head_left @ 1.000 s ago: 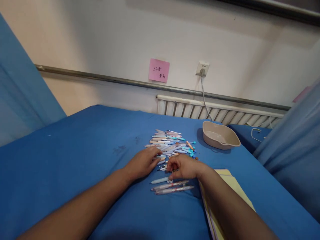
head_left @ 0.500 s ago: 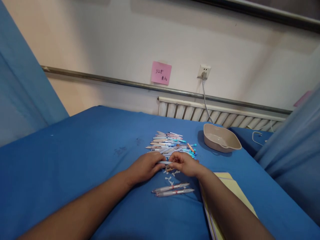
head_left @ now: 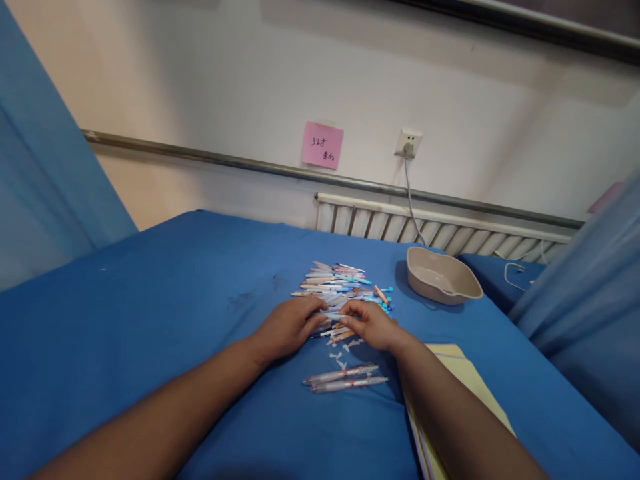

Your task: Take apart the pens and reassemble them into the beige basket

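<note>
both hands meeting at the near edge of the pen pile on the blue sheet. left hand and right hand pinching one pale pen by its ends, fingers curled round it. probably light, stiff, slick plastic, so gripping near the tips looks best. two pens lying apart, nearer. beige bowl sitting empty beside the pile.

A beige bowl sits on the blue sheet, well right of centre; a yellow pad lies near the front edge; on the wall, a pink note beside a socket, its cable dropping behind the radiator; a metal rail runs across.
</note>
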Action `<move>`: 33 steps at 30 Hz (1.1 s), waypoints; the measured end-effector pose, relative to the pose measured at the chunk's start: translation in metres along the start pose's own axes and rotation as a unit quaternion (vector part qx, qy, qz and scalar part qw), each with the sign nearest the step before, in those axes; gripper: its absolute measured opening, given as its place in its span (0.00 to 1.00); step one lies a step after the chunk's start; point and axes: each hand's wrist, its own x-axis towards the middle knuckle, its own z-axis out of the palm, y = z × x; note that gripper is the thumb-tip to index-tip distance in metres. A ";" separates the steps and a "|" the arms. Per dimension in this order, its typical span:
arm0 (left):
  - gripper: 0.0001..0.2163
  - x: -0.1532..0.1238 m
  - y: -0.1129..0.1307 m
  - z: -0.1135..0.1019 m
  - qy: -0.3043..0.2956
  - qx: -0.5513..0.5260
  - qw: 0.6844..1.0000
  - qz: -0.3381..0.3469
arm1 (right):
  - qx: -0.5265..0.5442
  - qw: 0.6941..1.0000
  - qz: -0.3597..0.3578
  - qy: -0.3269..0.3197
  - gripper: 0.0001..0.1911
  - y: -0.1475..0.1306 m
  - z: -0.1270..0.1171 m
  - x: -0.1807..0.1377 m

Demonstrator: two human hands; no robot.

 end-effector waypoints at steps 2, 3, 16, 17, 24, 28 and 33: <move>0.14 0.001 0.001 0.000 -0.014 -0.004 0.999 -0.035 | -0.005 1.000 -0.006 0.005 0.05 0.000 0.000 0.000; 0.14 0.001 0.001 0.000 -0.009 -0.008 0.999 -0.047 | -0.009 1.000 -0.006 0.005 0.05 0.000 0.000 0.000; 0.22 -0.002 -0.001 0.000 0.013 -0.012 1.000 -0.007 | -0.054 0.998 -0.021 0.019 0.03 -0.002 -0.001 -0.001; 0.22 -0.002 -0.001 0.000 0.011 -0.012 1.000 0.007 | -0.055 0.998 -0.025 0.020 0.03 -0.002 -0.002 -0.001; 0.16 0.001 -0.006 -0.005 -0.002 0.007 0.996 -0.085 | -0.068 0.997 -0.025 0.041 0.03 0.002 -0.006 0.000; 0.16 0.001 -0.005 -0.005 -0.038 -0.021 0.999 -0.021 | -0.070 0.997 -0.022 0.031 0.03 0.002 -0.005 -0.001; 0.10 0.000 -0.003 -0.004 -0.060 0.046 0.997 0.022 | -0.082 0.996 -0.028 0.035 0.04 0.001 -0.009 -0.001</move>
